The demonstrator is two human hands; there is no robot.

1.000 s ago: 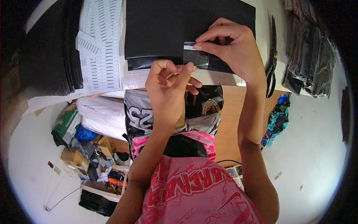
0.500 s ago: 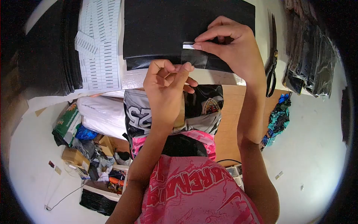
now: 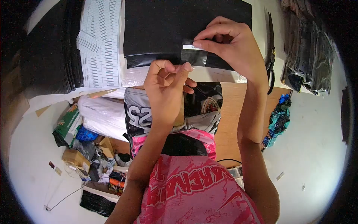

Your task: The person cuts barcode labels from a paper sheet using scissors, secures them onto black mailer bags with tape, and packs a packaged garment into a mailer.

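Note:
A small clear film piece point(image 3: 197, 58), perhaps tape, is stretched between my hands, with a white printed label strip point(image 3: 187, 47) along its upper part. My right hand point(image 3: 238, 44) is closed, thumb and index finger pinching the film and label at the top. Its other fingers are curled. My left hand point(image 3: 166, 84) is closed too, its thumb and index finger pinching the film's lower edge. Both hands are above the front of a flat black plastic sheet or bag point(image 3: 156, 30) on the white table. The print on the label is too small to read.
Sheets of printed labels point(image 3: 102, 67) lie left of the black plastic, beside a black stack point(image 3: 52, 48). Black-handled scissors point(image 3: 272, 56) and a pile of clear-bagged dark items point(image 3: 309, 56) are on the right. Folded jersey fabric point(image 3: 138, 112) rests below the table edge.
The label strip has turned slightly, so dark print now shows on it. Its film shows more reflections. Both hands keep nearly the same place and the same pinch.

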